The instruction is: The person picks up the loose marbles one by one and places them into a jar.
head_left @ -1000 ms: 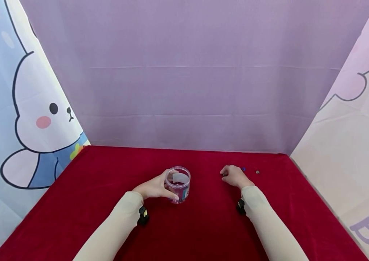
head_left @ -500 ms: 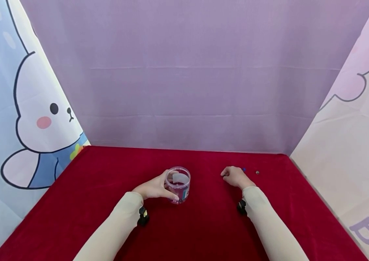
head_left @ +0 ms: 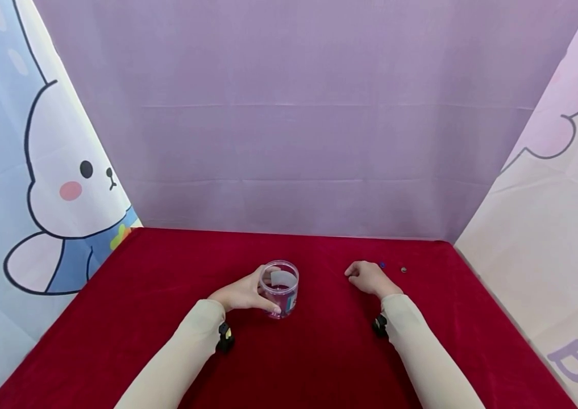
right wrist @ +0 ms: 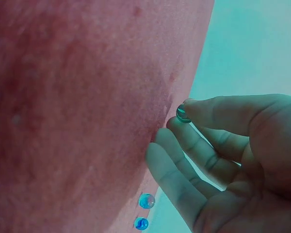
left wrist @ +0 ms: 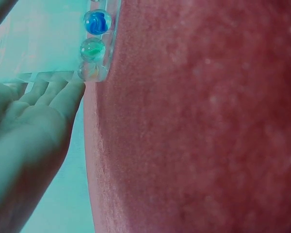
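One marble (right wrist: 183, 115) is pinched between the thumb and a fingertip of the right hand (head_left: 369, 278), its other fingers loosely bent. The left hand (head_left: 245, 293) curves around the side of a clear jar (head_left: 283, 294), upright on the red cloth (head_left: 289, 363) with several inner marbles (left wrist: 92, 50) at its base. Two loose marbles (right wrist: 146, 200) lie near the right hand.

Long cream sleeves (head_left: 178, 355), black wrist cameras (head_left: 223, 344), left one marked yellow
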